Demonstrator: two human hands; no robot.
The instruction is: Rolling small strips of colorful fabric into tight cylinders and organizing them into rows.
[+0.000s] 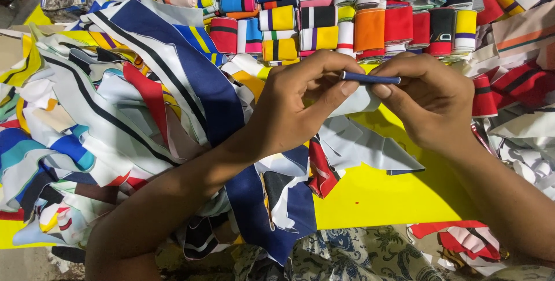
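Both hands meet above the yellow table (376, 200), just in front of the rows of rolled fabric bundles (347, 21). The left hand (298, 107) and right hand (430, 99) each pinch one end of a narrow blue-edged fabric strip (370, 78), held level between them; thumbs and forefingers are closed on it, left at its left end, right at its right end. The strip's white remainder (358, 102) hangs slack below the fingers. Judgement: the material looks thin, soft and very light, with no stiffness of its own, so it would droop or unroll wherever it is unsupported. Surface looks smooth, possibly slippery; a fingertip pinch at the folded blue edge seems the surest hold. A loose heap of striped offcuts (133, 113) lies to the left, touching the left forearm. More scraps (520, 107) lie to the right.
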